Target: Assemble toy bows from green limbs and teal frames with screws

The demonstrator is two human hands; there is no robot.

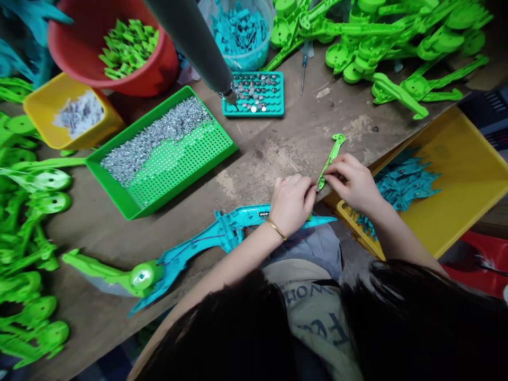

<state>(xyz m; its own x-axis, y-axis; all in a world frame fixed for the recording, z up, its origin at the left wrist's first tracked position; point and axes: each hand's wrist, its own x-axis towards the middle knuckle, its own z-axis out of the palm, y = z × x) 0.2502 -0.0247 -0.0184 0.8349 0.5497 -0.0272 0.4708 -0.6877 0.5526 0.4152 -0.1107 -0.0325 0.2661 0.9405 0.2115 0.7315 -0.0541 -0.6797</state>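
A narrow bright green plastic part [336, 146] lies slanted over the table's front edge, its near end between my hands. My left hand [291, 203], with a gold bracelet at the wrist, is closed, its fingertips pinching that near end. From the right, my right hand [353, 182] pinches the same part a little higher up; anything small between its fingertips is hidden. Under my left hand and forearm runs a long blue plastic toy body [190, 251] with thin wires and a metal spring [263, 214]. A green arm piece with a round hub [143, 278] is joined at its left end.
A green perforated tray [178, 164] holds many screws. Behind it are a teal tray [273, 108] of small round metal pieces, a grey pole [194, 42] and a screwdriver [304, 66]. Green parts [369, 42] pile up at both sides. A yellow bin [468, 174] stands right.
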